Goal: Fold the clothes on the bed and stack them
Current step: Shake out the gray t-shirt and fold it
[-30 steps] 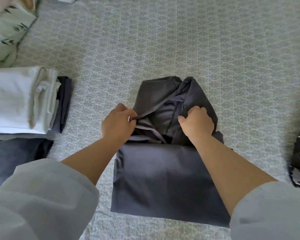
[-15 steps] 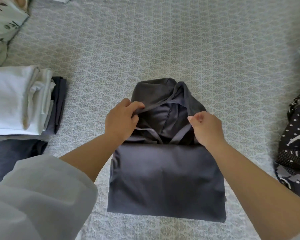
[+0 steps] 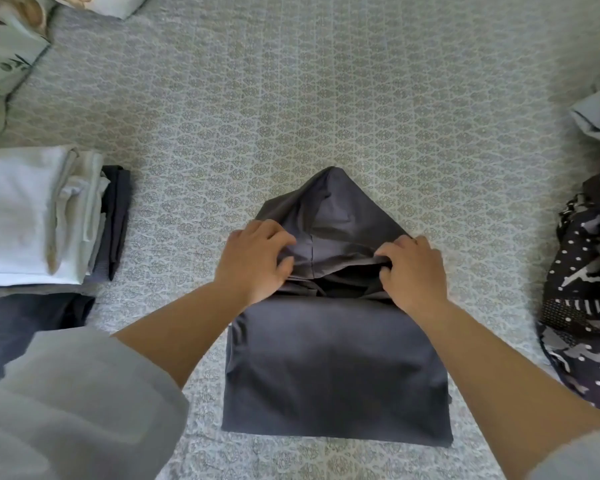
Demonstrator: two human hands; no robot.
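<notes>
A: Bed [image 3: 326, 98], centre: dark grey hooded garment [image 3: 333, 368], body folded. Change?
B: Hood, bunched earlier, was now spread. Left hand [image 3: 253, 261] and right hand [image 3: 413, 271] fingers pinched its edge; folding over pending.

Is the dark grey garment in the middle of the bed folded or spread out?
Partly folded. The near part of the dark grey garment is a neat rectangle; the far part is bunched, gripped by the left hand and right hand.

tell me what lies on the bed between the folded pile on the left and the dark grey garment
Only bare patterned bedspread lies between the folded pile and the dark grey garment, per the head view.
</notes>
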